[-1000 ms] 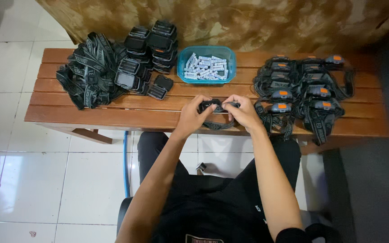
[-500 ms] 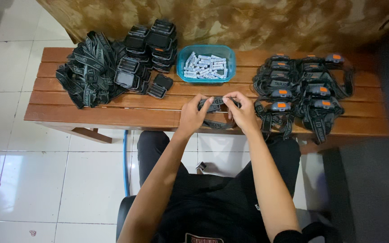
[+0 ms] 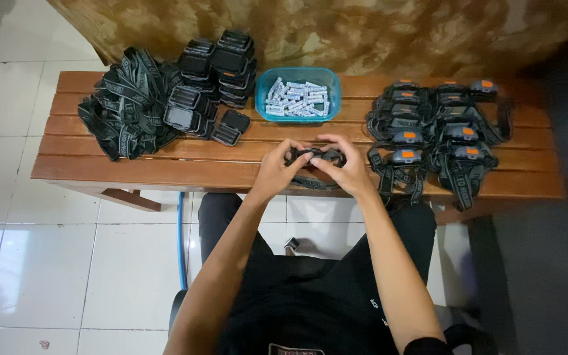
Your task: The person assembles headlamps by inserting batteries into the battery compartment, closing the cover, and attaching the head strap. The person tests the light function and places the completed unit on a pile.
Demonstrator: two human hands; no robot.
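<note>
— Wooden slat bench [image 3: 165, 167] on white tiles, mottled brown wall behind. What's at the left?

— Black straps [image 3: 126, 108] in a heap, then stacked black cases [image 3: 221, 62], then a blue tub [image 3: 300, 115] of pale batteries [image 3: 297, 97].

— And the hands?

— Left hand [image 3: 276, 169] and right hand [image 3: 344, 167] both pinch a black headlamp [image 3: 315, 158] at the bench's front edge. Finished headlamps [image 3: 438, 135], orange-buttoned, lie at the right.

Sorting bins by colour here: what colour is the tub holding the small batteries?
Translucent blue tub, seen in the head view at the back of the wooden bench.
</note>
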